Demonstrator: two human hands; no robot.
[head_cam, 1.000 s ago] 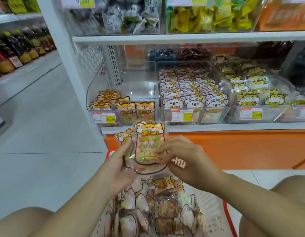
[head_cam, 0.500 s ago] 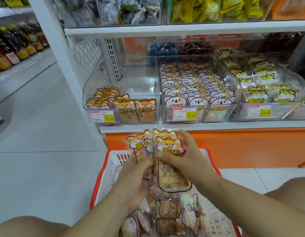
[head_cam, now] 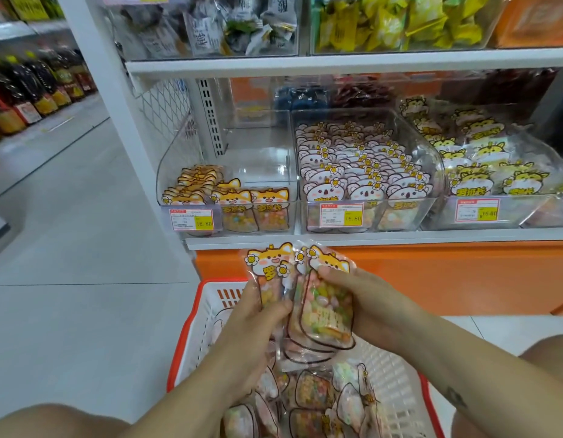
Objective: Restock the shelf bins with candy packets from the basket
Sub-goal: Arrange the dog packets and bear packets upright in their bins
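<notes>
We are looking down on a pale tiled floor [head_cam: 68,248] that is catching soft, even light. A white shelf unit [head_cam: 337,63] is standing ahead of us on an orange base panel [head_cam: 447,273], with a wire mesh panel [head_cam: 166,112] closing its left side. Across the aisle, dark bottles [head_cam: 37,86] are lining a low ledge [head_cam: 52,137].

Two hands [head_cam: 253,327], one basket [head_cam: 191,327], three 16.80 price tags [head_cam: 191,219]

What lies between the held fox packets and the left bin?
In the head view, only the white shelf edge; left hand and right hand grip the fox packets below the left bin.
</notes>
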